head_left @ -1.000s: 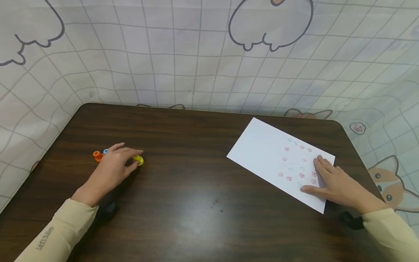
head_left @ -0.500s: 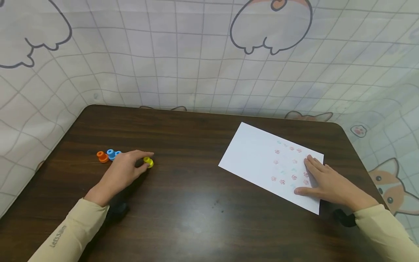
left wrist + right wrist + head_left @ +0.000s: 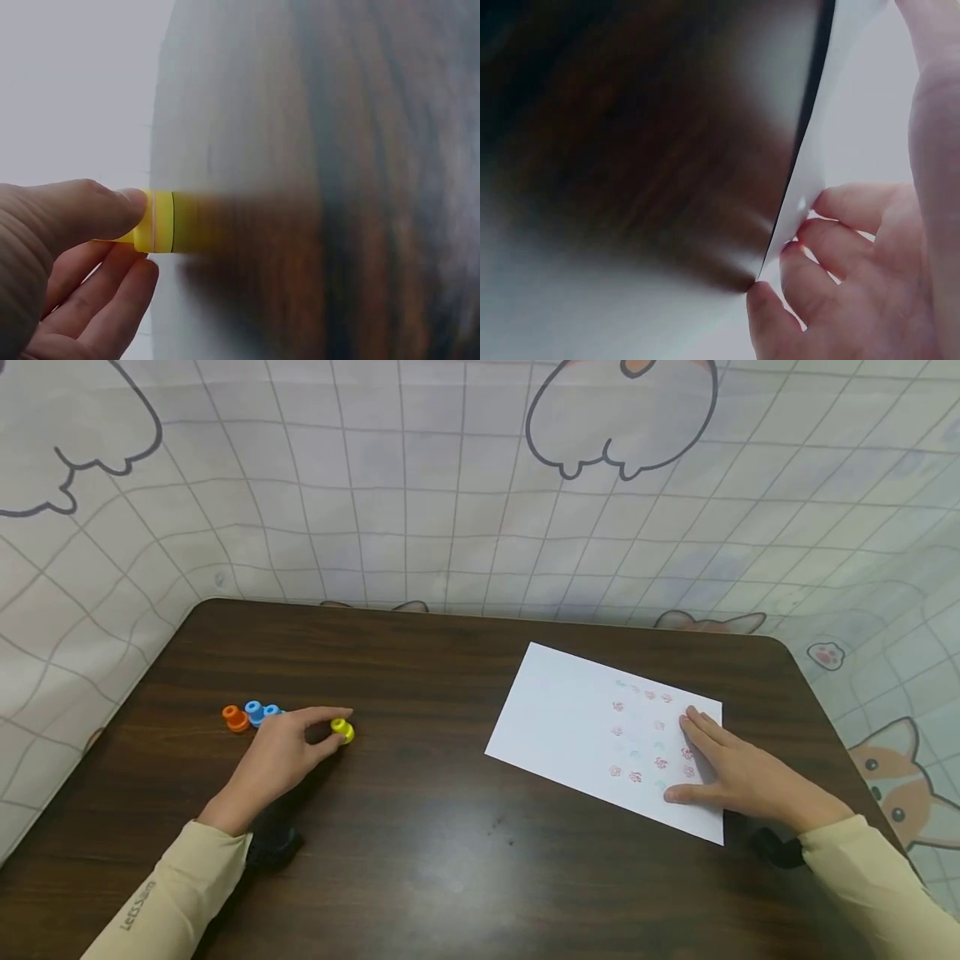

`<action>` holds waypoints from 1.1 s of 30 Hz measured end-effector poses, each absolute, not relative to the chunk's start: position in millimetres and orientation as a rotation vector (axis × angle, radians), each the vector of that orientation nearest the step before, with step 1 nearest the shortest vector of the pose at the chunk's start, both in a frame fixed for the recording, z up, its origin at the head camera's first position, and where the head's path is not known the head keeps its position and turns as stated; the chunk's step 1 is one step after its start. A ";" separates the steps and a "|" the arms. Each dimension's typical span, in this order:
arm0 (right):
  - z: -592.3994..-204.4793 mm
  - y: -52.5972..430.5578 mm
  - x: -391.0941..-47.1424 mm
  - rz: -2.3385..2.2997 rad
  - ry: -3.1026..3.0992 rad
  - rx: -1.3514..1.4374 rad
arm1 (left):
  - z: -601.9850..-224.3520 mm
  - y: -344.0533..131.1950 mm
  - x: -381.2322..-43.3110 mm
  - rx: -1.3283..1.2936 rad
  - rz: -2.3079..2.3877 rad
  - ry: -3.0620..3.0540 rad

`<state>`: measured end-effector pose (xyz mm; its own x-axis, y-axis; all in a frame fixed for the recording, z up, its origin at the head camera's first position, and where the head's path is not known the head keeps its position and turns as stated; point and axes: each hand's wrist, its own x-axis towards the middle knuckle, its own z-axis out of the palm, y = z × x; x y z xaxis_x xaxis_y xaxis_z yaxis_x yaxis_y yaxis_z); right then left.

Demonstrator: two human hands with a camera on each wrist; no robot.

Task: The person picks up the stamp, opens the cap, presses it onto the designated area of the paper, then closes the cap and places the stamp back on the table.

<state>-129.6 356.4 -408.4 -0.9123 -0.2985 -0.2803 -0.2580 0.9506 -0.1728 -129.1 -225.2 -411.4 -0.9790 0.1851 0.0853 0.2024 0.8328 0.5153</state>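
Observation:
In the head view my left hand (image 3: 279, 752) pinches a small yellow stamp (image 3: 342, 731) between thumb and fingers, at the table's left side. The left wrist view has the thumb on the knob of the yellow stamp (image 3: 157, 221), whose base is at the tabletop. An orange stamp (image 3: 236, 718) and blue stamps (image 3: 256, 713) stand just beyond that hand, which partly hides the blue ones. On the right, my right hand (image 3: 738, 772) rests with fingers spread on a white sheet of paper (image 3: 551, 718) bearing red and pale green prints. Its fingertips touch the paper (image 3: 806, 187) in the right wrist view.
A dark wood-grain table (image 3: 420, 860) lies under everything, with a few small dark specks (image 3: 498, 828) near its middle. A white grid-patterned cloth (image 3: 375, 485) with cartoon animals hangs close behind and beside the table's edges.
My right hand has slid the paper leftward and turned it slightly. My left hand has moved the yellow stamp a little to the right, away from the orange and blue stamps.

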 end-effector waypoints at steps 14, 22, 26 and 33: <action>-397.5 328.4 -146.0 -0.220 2.743 -0.498 | -414.4 -228.0 -129.5 -0.274 -0.956 -2.945; -399.0 312.7 -157.9 -0.273 2.724 -0.604 | -422.3 -228.0 -130.9 -0.221 -1.095 -2.909; -401.2 305.3 -165.3 -0.276 2.717 -0.628 | -426.1 -228.3 -131.5 -0.186 -1.148 -2.892; -401.3 288.0 -177.4 -0.286 2.699 -0.659 | -432.1 -230.3 -130.8 -0.154 -1.230 -2.860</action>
<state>-177.4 288.0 -401.3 -0.8318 -0.4771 -0.2836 -0.4070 0.8718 -0.2727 -130.8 -230.3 -432.1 -0.9948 0.0806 0.0616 0.1002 0.6837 0.7228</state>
